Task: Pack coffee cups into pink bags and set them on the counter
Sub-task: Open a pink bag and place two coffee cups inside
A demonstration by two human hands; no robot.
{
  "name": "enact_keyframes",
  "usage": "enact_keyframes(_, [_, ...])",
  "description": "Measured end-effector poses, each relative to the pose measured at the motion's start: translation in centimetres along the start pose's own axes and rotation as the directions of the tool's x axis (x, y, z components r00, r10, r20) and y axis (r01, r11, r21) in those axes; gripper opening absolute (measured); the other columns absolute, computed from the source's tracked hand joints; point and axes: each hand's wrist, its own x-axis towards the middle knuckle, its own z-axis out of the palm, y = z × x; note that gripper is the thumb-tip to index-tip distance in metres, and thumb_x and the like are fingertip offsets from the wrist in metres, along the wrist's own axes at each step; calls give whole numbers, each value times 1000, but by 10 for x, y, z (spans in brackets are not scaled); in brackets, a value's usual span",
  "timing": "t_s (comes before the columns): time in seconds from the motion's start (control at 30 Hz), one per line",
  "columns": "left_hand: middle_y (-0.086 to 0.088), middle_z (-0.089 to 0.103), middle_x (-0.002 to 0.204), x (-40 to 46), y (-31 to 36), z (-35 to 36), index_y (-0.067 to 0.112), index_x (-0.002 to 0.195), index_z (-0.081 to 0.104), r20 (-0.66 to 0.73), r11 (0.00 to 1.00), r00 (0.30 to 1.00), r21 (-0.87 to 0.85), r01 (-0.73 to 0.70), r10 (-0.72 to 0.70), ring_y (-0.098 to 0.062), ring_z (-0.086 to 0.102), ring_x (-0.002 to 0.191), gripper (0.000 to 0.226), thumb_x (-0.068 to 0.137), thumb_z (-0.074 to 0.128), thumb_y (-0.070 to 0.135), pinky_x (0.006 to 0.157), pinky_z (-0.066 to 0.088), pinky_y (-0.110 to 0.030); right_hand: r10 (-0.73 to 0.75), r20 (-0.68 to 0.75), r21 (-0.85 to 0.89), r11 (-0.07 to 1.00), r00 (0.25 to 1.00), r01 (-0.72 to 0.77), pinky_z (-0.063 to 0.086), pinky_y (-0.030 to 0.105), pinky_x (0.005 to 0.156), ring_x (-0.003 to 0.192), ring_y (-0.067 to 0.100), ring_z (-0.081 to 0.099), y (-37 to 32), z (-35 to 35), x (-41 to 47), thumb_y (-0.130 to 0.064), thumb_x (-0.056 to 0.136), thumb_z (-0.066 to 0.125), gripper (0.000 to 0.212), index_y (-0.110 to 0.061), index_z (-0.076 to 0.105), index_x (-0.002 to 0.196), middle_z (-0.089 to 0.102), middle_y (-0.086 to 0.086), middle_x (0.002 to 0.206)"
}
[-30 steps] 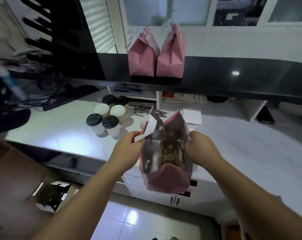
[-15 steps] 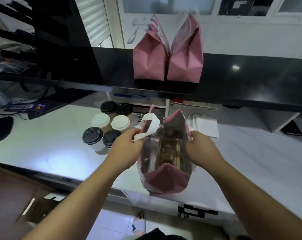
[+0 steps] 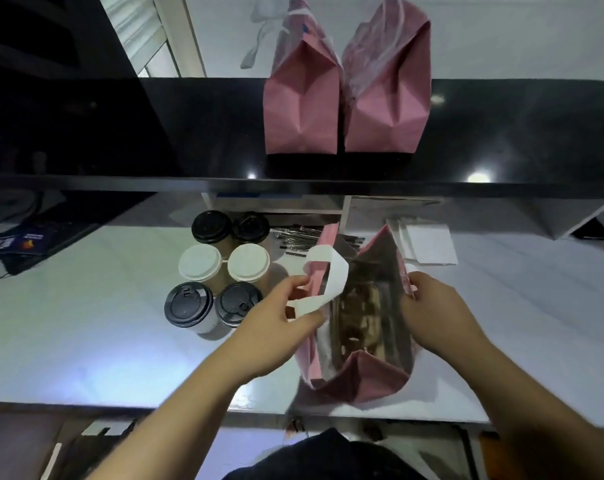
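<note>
An open pink bag (image 3: 359,379) stands on the white worktop (image 3: 85,334), its silvery inside facing me. My left hand (image 3: 276,327) grips its left rim and white handle (image 3: 328,275). My right hand (image 3: 432,313) grips the right rim. Something brown shows inside the bag; I cannot tell what it is. Several lidded coffee cups (image 3: 220,271) stand in a cluster left of the bag, some with black lids, two with white. Two closed pink bags (image 3: 300,98) (image 3: 387,95) stand side by side on the raised black counter (image 3: 501,133).
Dark stirrers or straws (image 3: 293,237) lie behind the cups. White paper sheets (image 3: 428,245) lie right of the bag. A dark keyboard and cables (image 3: 26,244) sit at far left. The worktop's front edge runs just below the bag.
The bag has come down from in front of the worktop edge onto the worktop. My view has tilted down and closer. Both hands keep their grip on the rims.
</note>
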Motion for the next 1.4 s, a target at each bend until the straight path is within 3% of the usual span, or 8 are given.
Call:
enact_keyframes(0.13, [35,57,131,-4,-8,-27,65,138,44,173,999,985,32,-22,17,12,58,116,64,80,72,63,92,51,-14,-15,48,39,999,999,13,48,30,65,76,11,62,-3,-9,2,-48,100,50,28,-27,63,113,65,-8,93])
enact_keyframes(0.23, [15,62,134,9,-27,-44,36,141,55,-104,942,994,336,25,11,-5,61,119,54,88,63,34,98,52,-32,-23,58,79,997,998,18,48,27,58,73,9,66,-4,-13,-1,-48,97,52,24,-29,65,104,72,-8,88])
enact_keyframes(0.33, [-3,58,136,23,-46,-48,20,142,53,-279,638,959,749,180,57,-27,55,124,55,92,64,40,97,50,-42,-25,69,72,997,997,20,44,25,49,58,8,64,-6,-13,-3,-48,96,52,33,-23,68,82,71,-8,67])
enact_keyframes(0.7, [-6,60,129,55,-84,-33,13,131,52,-333,380,942,878,290,51,-29,56,120,67,82,74,54,94,47,-37,-64,110,46,997,992,59,34,17,40,44,12,60,-8,-20,-1,-40,97,54,41,-19,63,63,64,-2,51])
enact_keyframes(0.93, [-9,52,126,32,-56,-27,13,130,50,-327,523,945,804,283,-8,-36,59,110,67,80,77,49,85,54,-46,-71,144,51,997,987,64,35,20,46,52,14,58,-9,-28,-5,-39,101,54,42,-17,63,66,62,0,58])
enact_keyframes(1.2, [1,40,138,-27,78,-53,26,145,47,-425,701,812,713,26,401,-32,49,122,89,67,74,56,93,50,-46,-84,159,57,995,984,76,32,13,40,50,11,59,-7,-30,-8,-38,101,53,39,-23,58,65,62,-2,59])
enact_keyframes(1.3, [13,36,139,-33,126,-37,35,147,42,-331,691,770,697,-189,545,-18,50,124,88,66,65,63,95,44,-33,-90,175,68,995,980,79,33,12,37,53,11,62,-7,-31,-9,-37,101,54,32,-24,60,73,63,-7,65])
enact_keyframes(1.4, [16,33,138,-15,146,-5,36,149,39,-117,663,841,675,-323,529,-14,48,126,90,68,69,62,102,47,-33,-113,192,77,992,975,100,39,20,44,58,12,65,-4,-33,-11,-43,100,56,24,-23,69,99,69,-5,74])
